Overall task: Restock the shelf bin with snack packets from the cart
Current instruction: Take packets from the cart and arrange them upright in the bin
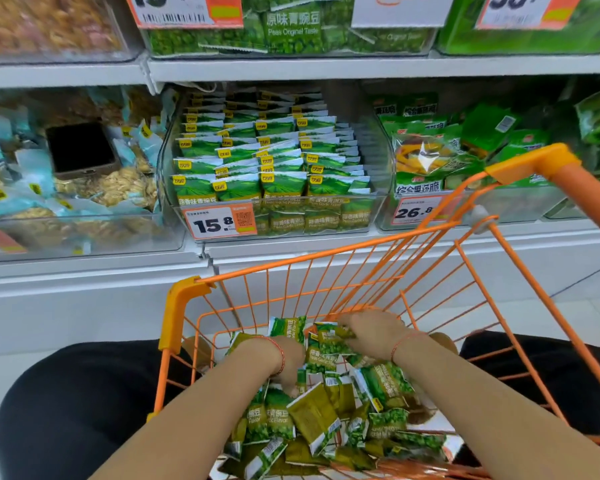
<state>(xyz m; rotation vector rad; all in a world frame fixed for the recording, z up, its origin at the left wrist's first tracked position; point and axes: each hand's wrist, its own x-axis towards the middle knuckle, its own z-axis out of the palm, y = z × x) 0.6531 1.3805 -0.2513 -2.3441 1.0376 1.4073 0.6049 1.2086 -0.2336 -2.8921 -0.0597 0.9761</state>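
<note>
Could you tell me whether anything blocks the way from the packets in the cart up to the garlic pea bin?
Nothing visible blocks it. Both the left hand and right hand are down among the packets in the cart; the bin directly above is open-topped, though already well filled.

Bright, even store lighting, soft faint shadows, wide-angle bending at edges, upper shelf bins (291, 29) blurred, centre sharp

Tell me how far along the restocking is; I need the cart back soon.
Done: the clear bin priced 15.8 already holds tidy rows of green packets. In hand: both hands are down in the orange cart, the right hand gripping packets, the left hand buried among them. Left: a heap of loose packets covers the cart floor.
</note>
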